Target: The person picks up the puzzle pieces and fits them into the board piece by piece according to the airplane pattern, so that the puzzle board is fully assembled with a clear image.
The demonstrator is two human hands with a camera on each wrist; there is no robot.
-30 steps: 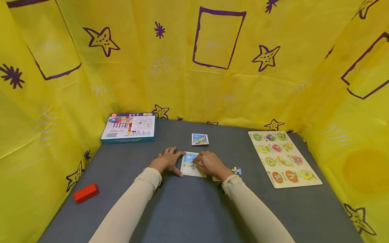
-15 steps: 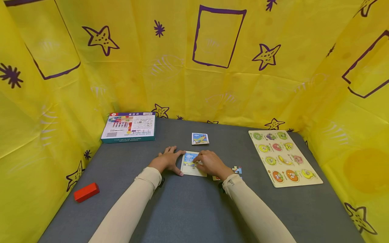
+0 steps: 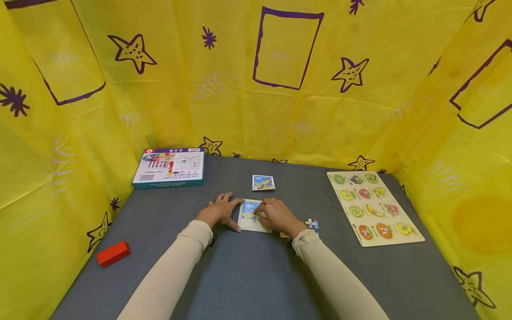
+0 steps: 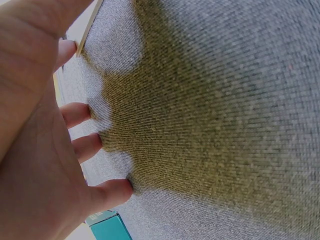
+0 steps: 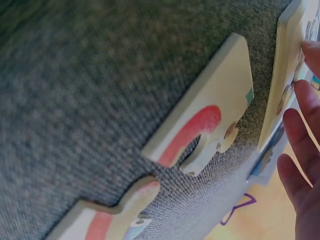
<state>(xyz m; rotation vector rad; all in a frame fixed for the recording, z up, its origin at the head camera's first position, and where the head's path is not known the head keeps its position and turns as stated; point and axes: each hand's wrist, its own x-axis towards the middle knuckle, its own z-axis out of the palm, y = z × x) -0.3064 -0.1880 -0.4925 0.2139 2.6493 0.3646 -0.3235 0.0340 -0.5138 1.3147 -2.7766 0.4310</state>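
A small jigsaw tray (image 3: 249, 226), its pale lower part bare and its upper part filled with a blue-sky picture, lies before me. My left hand (image 3: 221, 211) spreads its fingers at the tray's left side, thumb and forefinger touching the edge. In the left wrist view the other fingertips rest on the cloth. Over the tray's right half, my right hand (image 3: 278, 217) pinches a yellowish jigsaw piece (image 3: 255, 218) at its fingertips, partly hidden by the fingers. Beneath the right wrist lie loose jigsaw pieces (image 3: 312, 224); the right wrist view shows a red-striped piece (image 5: 220, 90) close up.
Behind the tray stands a picture card (image 3: 263, 183). A flat teal-sided box (image 3: 172, 171) lies back left, and a red block (image 3: 114, 254) nearer on the left. At right is a fruit puzzle board (image 3: 376, 209). A yellow patterned curtain (image 3: 232, 111) surrounds the grey table.
The yellowish piece at the right fingertips shifts and turns very slightly over the tray. The left hand stays in place at the tray's edge.
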